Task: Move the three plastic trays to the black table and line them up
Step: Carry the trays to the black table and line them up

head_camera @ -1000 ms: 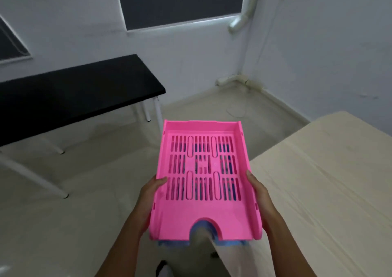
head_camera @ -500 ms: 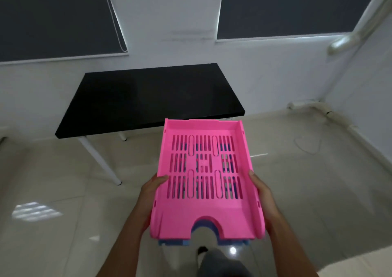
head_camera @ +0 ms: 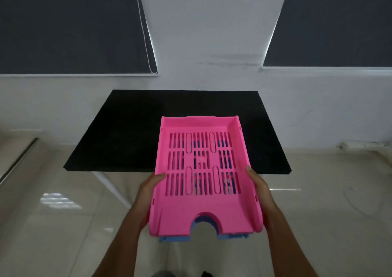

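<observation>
A pink slotted plastic tray [head_camera: 203,208] is the top of a stack held in front of me, with a blue tray [head_camera: 233,236] showing under its near edge and through the slots. Any third tray is hidden. My left hand [head_camera: 148,188] grips the stack's left side and my right hand [head_camera: 259,186] grips its right side. The black table [head_camera: 127,132] stands straight ahead against the wall, its top bare. The far end of the stack hangs above the table's near edge.
White walls and two dark window blinds [head_camera: 70,22] rise behind the table, with a pull cord [head_camera: 146,36] hanging at the left one. The table's white leg [head_camera: 112,186] slants down to a glossy tiled floor [head_camera: 328,202].
My view has swung left and I have come closer: the black table went from the left side to straight ahead. The stack stays in both hands, now reaching over the table's near edge.
</observation>
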